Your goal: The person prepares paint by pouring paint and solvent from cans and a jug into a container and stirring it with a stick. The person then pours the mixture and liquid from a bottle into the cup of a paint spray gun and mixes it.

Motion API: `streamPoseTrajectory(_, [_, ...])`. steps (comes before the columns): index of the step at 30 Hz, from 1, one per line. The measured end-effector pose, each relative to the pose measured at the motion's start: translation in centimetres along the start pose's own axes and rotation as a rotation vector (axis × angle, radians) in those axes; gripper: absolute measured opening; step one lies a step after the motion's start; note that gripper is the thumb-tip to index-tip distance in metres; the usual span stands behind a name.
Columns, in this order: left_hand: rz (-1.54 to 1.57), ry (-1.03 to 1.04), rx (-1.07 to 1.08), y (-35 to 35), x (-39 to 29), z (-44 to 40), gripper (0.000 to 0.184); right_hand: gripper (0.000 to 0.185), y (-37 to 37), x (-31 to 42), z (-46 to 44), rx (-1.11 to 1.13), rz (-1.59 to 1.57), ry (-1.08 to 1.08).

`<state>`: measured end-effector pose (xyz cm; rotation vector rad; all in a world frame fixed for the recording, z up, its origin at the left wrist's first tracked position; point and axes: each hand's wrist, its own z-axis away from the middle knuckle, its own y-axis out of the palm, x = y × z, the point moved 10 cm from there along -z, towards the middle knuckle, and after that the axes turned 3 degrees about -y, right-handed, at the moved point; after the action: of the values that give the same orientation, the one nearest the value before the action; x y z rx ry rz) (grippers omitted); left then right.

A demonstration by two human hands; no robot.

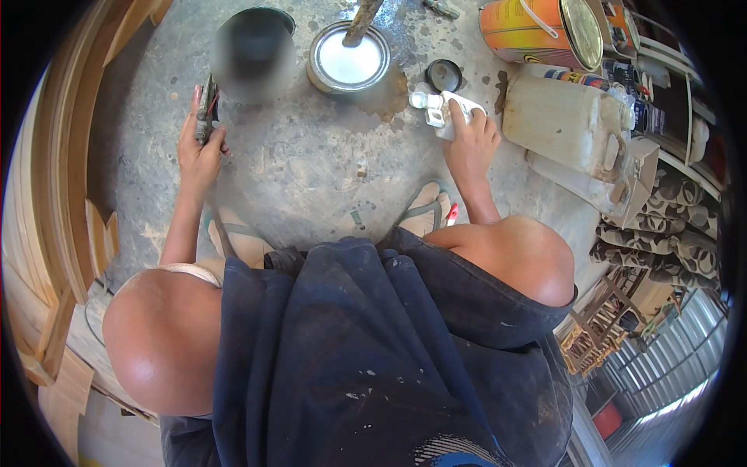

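Note:
My left hand is closed around a narrow, grimy grey tool, one finger stretched along it; its exact kind is unclear. Under the fingers of my right hand is a small white plastic bottle, tilted with its neck pointing left. Close to that bottle lies a round black lid on the floor. Between the hands, farther out, stands an open can of white paint with a stained stick in it. A dark, partly blurred round container is beyond my left hand.
Lying at the right are an orange paint tin and cloudy plastic jerrycans, with shelves behind. Wooden frames line the left. My sandalled feet rest on the stained concrete floor. A small red-tipped object lies by one foot.

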<state>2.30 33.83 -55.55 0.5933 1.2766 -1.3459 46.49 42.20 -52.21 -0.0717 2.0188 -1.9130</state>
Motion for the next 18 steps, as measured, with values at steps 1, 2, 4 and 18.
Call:
streamPoseTrajectory(1, [-0.003, 0.003, 0.0, 0.03, -0.04, 0.0, 0.071, 0.072, -0.02, 0.0, -0.02, -0.004, 0.004, -0.004])
streamPoseTrajectory(2, [-0.005, 0.007, 0.0, 0.06, -0.06, 0.02, 0.071, 0.071, -0.06, 0.01, -0.01, -0.009, 0.009, -0.007])
streamPoseTrajectory(4, [-0.007, 0.011, 0.0, 0.11, -0.11, 0.07, 0.071, 0.07, -0.06, 0.0, -0.01, -0.013, 0.014, -0.011])
streamPoseTrajectory(18, [-0.034, 0.014, 0.015, 0.21, 0.18, 0.01, 0.071, 0.066, -0.89, 0.21, -0.28, -0.072, 0.04, -0.049])
